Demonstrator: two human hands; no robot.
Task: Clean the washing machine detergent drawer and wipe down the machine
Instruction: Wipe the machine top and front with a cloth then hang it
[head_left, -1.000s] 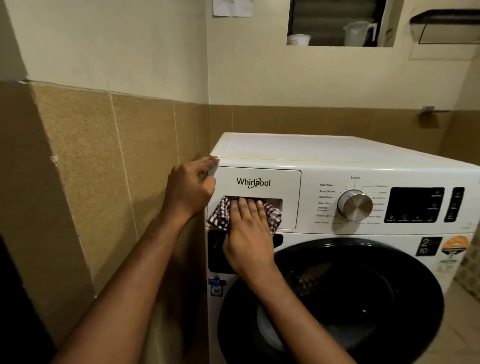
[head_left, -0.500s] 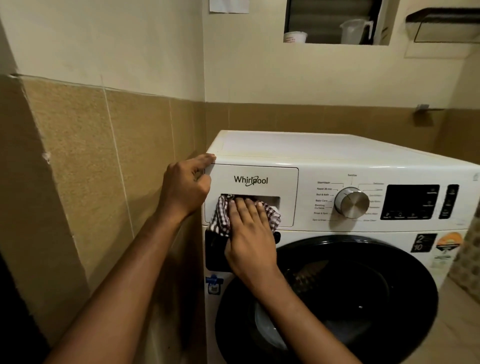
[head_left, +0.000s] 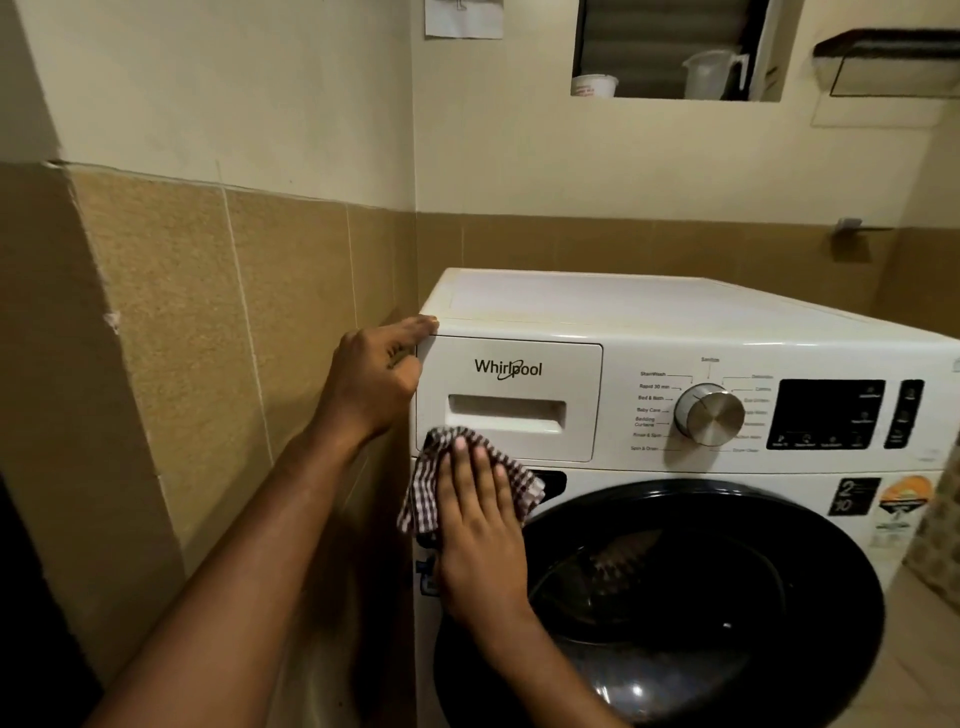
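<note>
1. Left arm (head_left: 249, 545): bare, reaching up from lower left, wrist nearly straight.
2. Left hand (head_left: 371, 379): back toward camera, fingers partly bent, forefinger tip touching the top left corner of the washing machine (head_left: 623, 306).
3. Right arm (head_left: 540, 670): bare, rising from bottom centre.
4. Right hand (head_left: 480, 525): palm flat, fingers straight, close together, pointing up, pressing the checked cloth (head_left: 421, 499).

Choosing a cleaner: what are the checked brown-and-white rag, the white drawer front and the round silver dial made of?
Checked brown-and-white rag: woven cloth, likely cotton; it folds and drapes. White drawer front: glossy moulded plastic, evenly shiny. Round silver dial: brushed metal or metallised plastic; unclear which.
</note>
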